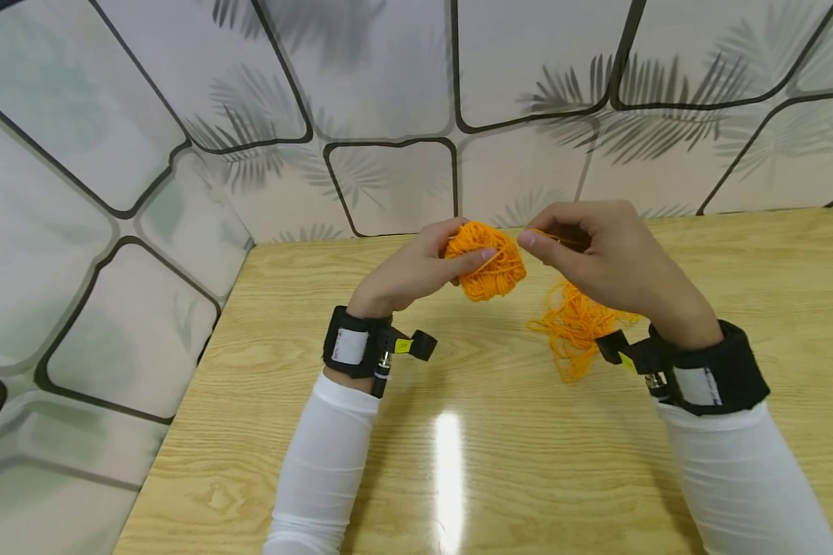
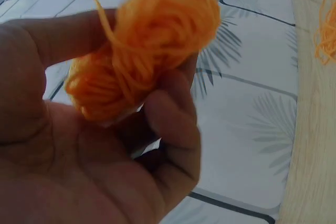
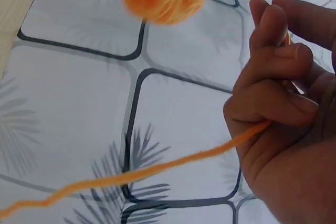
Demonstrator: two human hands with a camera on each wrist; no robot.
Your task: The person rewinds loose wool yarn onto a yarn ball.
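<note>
An orange ball of yarn [image 1: 489, 266] is held above the table by my left hand [image 1: 423, 266], the thumb lying across its front. In the left wrist view the fingers curl round the underside of the wound yarn [image 2: 168, 22], and one strand runs up over it. To the right, my right hand [image 1: 607, 250] pinches a strand of yarn [image 3: 173, 162] between thumb and forefinger; the strand passes through the curled fingers and trails away. Beneath that hand a loose heap of orange yarn [image 1: 576, 324] lies on the table, partly hidden by the hand.
The wooden table [image 1: 527, 462] reaches back to a patterned wall covering [image 1: 403, 185], which also rises along the left side. Black straps with small cameras sit on both wrists. A light glare [image 1: 449, 478] shows on the tabletop between the forearms.
</note>
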